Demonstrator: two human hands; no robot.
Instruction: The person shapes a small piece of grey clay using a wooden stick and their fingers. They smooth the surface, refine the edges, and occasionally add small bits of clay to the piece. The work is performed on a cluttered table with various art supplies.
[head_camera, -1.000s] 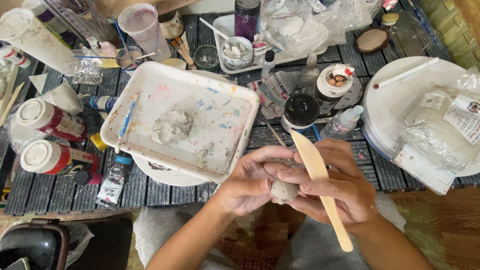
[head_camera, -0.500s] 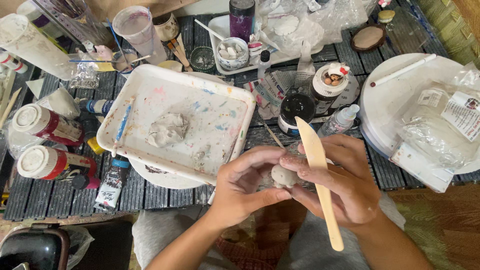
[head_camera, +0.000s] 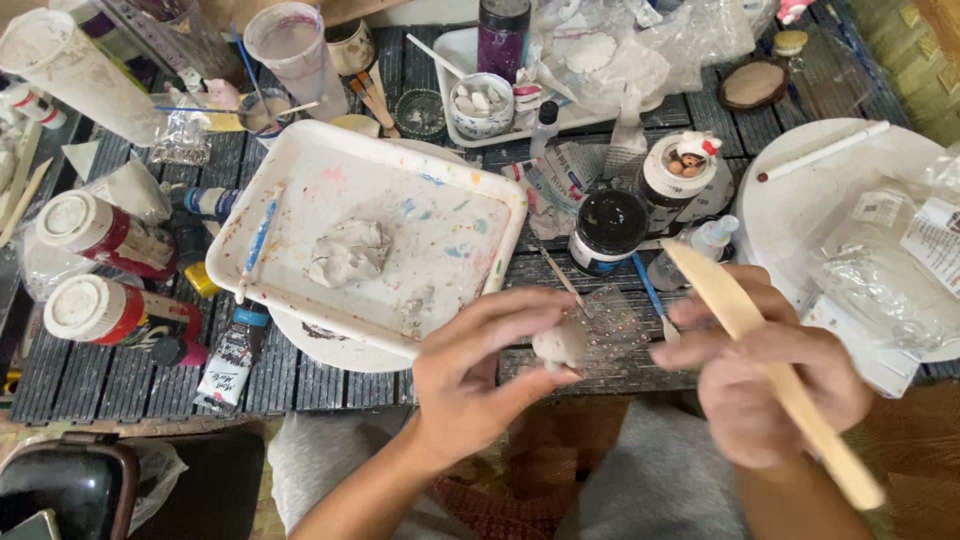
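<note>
the left hand (head_camera: 480, 375) pinches a small pale clay lump (head_camera: 562, 345) between thumb and fingertips, at the near edge of the slatted table (head_camera: 100, 370). the right hand (head_camera: 770, 385), blurred, is closed around a flat wooden modelling tool (head_camera: 770, 375), just right of the lump and apart from it. the piece looks roughly shaped and unfinished; a larger clay mass (head_camera: 348, 252) lies unused in the white tray (head_camera: 440, 160) to the far left.

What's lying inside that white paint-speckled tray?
Inside the white tray lies a grey lump of clay near the middle, and a blue-handled tool rests along its left side. The left hand covers the tray's near right corner, so that spot stays hidden.
</note>
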